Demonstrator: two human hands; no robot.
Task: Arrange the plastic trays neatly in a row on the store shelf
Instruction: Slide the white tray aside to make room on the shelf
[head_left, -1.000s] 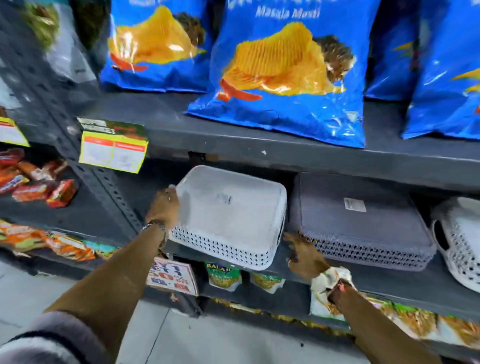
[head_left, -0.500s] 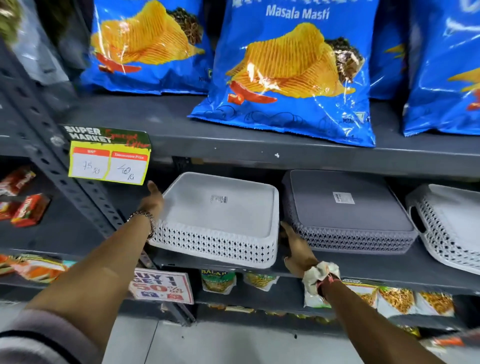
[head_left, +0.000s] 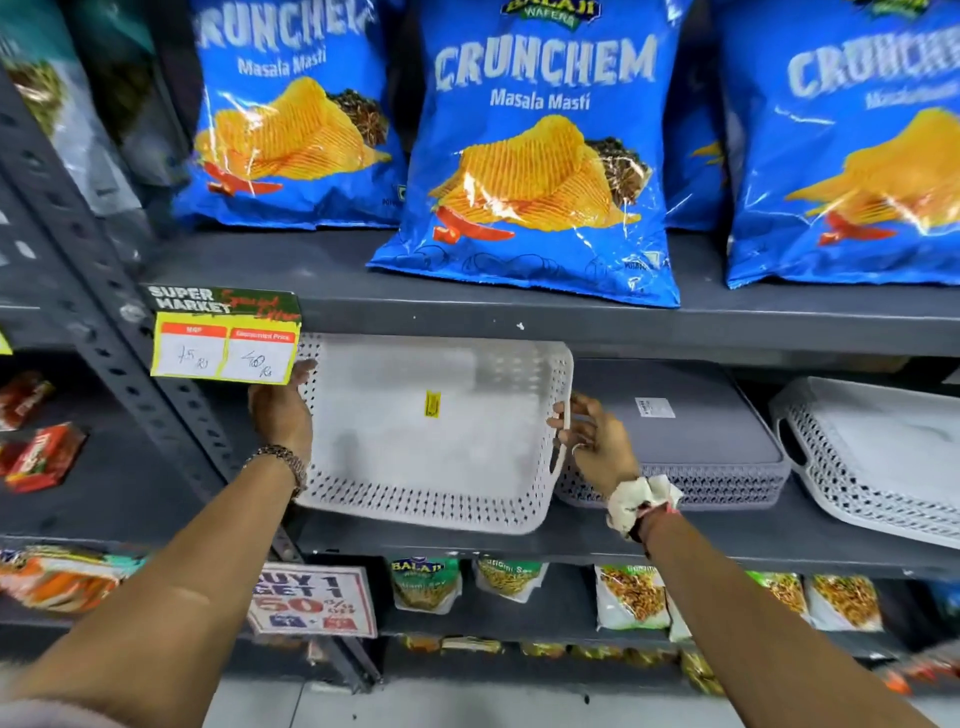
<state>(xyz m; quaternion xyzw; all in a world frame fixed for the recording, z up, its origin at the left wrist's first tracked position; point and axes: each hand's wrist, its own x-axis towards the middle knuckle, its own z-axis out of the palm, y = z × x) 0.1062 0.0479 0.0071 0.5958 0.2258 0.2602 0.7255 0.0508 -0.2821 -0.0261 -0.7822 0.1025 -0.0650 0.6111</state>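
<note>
A white perforated plastic tray (head_left: 426, 441) with a yellow sticker is tilted up on the middle shelf (head_left: 571, 545), its inside facing me. My left hand (head_left: 280, 410) grips its left side and my right hand (head_left: 597, 441) grips its right handle. To its right a grey tray (head_left: 701, 436) lies upside down with a white label on it. At the far right another white tray (head_left: 872, 457) lies tilted, partly out of view.
Blue chip bags (head_left: 535, 156) stand on the shelf above. A yellow price tag (head_left: 223, 338) hangs from that shelf's edge just above my left hand. A slotted grey upright (head_left: 104, 312) runs at the left. Snack packets (head_left: 628, 597) hang below.
The white tray lay upside down on the shelf before. Both hands have since taken it by the sides and tipped it up, so its inside faces me now.
</note>
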